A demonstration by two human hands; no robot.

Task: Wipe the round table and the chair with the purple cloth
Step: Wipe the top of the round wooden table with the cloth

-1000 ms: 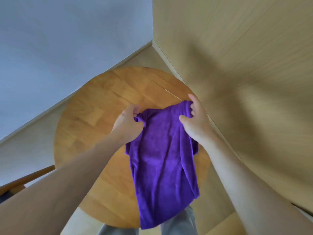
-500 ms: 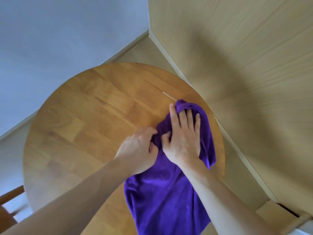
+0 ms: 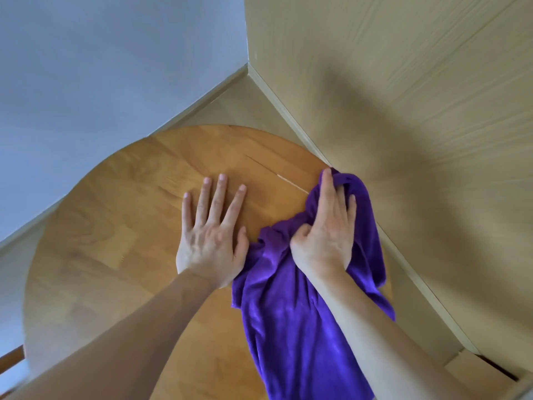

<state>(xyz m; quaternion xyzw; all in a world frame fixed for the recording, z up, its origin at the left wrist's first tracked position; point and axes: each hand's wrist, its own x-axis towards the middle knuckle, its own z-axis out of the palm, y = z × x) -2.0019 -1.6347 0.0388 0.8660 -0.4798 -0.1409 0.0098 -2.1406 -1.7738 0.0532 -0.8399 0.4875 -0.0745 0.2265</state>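
Chair part (image 3: 11,360): seen at far left edge, untouched. Round table (image 3: 115,241): mostly bare wood to the left. Left hand (image 3: 212,241) is laid flat on the wood, fingers straight and spread, just beside the cloth edge. Purple cloth (image 3: 288,327) lies at the table's right rim, long axis running near-to-far. Right hand (image 3: 327,235) is pressed on its far end, fingers extended, thumb tucked in a fold. Unwiped area lies left of the cloth; the sweep is judged to go leftward w/ right hand.

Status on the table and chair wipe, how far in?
Early. Done: purple cloth is down on the round table. In hand: right hand presses the bunched cloth at the table's right edge, left hand flat on bare wood beside it. Left: most of the tabletop, and the chair, which isn't clearly in view.
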